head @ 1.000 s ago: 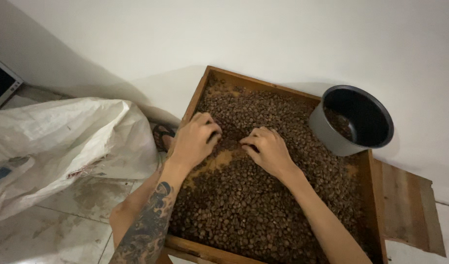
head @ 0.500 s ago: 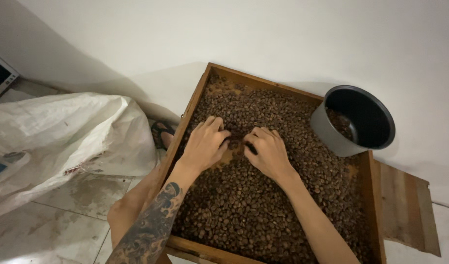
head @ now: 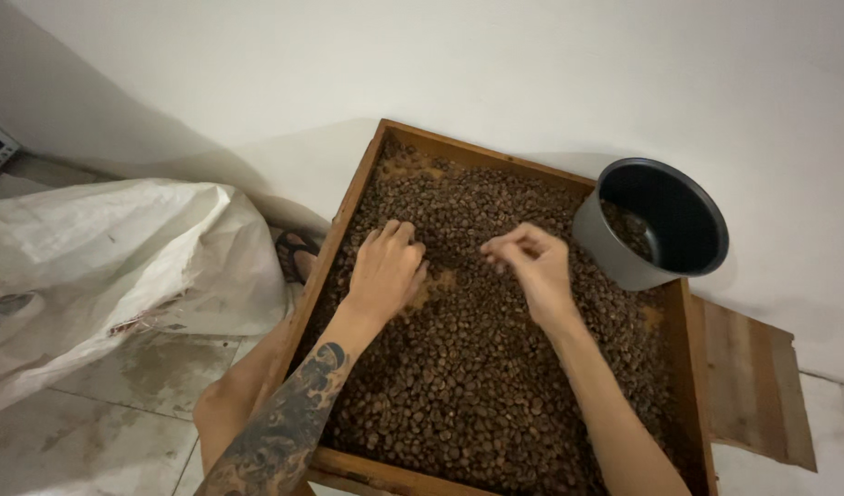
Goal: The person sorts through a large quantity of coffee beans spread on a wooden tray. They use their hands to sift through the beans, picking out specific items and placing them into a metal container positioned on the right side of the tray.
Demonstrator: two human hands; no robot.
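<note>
Head view shows your right hand (head: 532,266) lifted just above the coffee beans (head: 477,386), fingertips pinched together; whatever sits between them is too small to make out, so you cannot tell whether it is a bean. Your left hand (head: 385,268) lies palm down on the beans just beside it, fingers loosely spread and closed on nothing, and the beans under the palm are hidden. Both forearms run out of the bottom edge, and the near corner of the wooden tray (head: 348,207) is cut off there too.

Half a second ago both hands lay flat and close together on the beans; now your right one has risen and drawn into a pinch, and a wider gap has opened between the two. A patch of bare tray floor shows between them.

The beans are dark brown, small and matte, filling the tray in a shallow uneven layer. Beyond your right hand a grey round pot (head: 656,225) rests on the tray's far corner with a few beans inside. Away from your left hand a white sack (head: 101,266) slumps on the floor.
</note>
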